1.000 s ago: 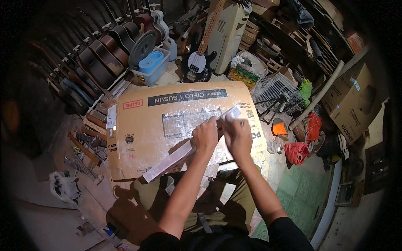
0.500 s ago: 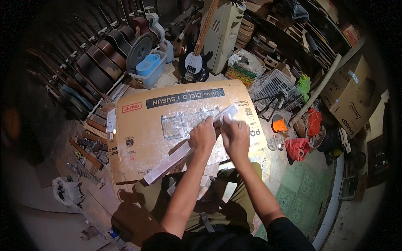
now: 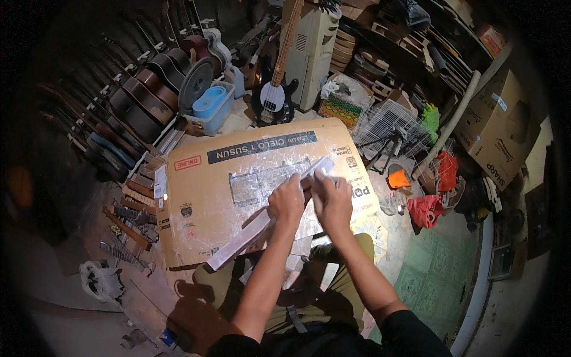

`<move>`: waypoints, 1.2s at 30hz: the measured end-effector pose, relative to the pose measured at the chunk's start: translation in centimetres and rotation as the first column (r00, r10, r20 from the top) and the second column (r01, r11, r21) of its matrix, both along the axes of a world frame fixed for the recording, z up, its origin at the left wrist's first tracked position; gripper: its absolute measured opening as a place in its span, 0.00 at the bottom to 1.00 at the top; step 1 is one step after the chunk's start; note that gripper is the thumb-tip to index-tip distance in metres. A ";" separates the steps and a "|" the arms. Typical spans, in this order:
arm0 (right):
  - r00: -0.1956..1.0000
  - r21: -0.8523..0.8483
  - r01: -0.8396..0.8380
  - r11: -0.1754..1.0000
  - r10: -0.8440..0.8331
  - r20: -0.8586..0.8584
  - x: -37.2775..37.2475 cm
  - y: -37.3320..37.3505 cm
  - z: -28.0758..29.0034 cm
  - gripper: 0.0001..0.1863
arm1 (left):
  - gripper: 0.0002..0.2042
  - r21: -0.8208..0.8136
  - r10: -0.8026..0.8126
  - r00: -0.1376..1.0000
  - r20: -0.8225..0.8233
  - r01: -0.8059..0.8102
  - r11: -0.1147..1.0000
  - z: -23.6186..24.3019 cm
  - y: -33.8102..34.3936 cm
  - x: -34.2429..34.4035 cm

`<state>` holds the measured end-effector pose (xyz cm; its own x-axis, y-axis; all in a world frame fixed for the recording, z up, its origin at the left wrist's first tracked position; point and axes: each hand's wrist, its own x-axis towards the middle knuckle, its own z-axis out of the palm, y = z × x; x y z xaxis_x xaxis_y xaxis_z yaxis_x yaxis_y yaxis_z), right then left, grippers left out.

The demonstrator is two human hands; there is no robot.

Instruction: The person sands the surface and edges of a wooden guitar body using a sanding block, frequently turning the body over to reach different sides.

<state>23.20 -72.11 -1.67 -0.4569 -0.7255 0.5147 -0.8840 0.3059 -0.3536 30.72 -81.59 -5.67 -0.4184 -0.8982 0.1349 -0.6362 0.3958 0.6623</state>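
Gripping long pale bar (image 3: 241, 239): left hand (image 3: 286, 202), fingers closed | right hand (image 3: 332, 202): fingers curled at far end, hold I cannot tell | cardboard (image 3: 205, 189) beneath

A crowded room, brightly lit in the middle, deep in shadow along the left!
Over on that darker side, dark wooden guitars (image 3: 134, 102) line up in the gloom; at the back stands a tall, boxy, cream-coloured cabinet (image 3: 304, 65); and here on the right, pale green patterned floor tiles (image 3: 429, 268), with a large brown cardboard box (image 3: 495, 128) beyond.
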 end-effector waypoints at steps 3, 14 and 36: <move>0.932 -0.099 0.021 0.995 0.016 0.362 -7.5 -2.9 -0.9 0.23 | 0.10 -0.049 -0.043 0.998 0.046 0.046 0.998 0.3 1.0 -1.3; 0.982 -0.043 -0.029 0.999 0.037 0.187 -2.2 -1.3 -0.4 0.23 | 0.10 -0.008 -0.003 0.998 0.060 0.003 1.000 -0.7 0.1 -0.2; 0.994 -0.027 0.020 0.999 -0.017 0.105 -5.1 -2.3 -0.3 0.20 | 0.11 -0.072 -0.017 1.000 0.004 0.017 0.997 -0.8 1.4 -0.7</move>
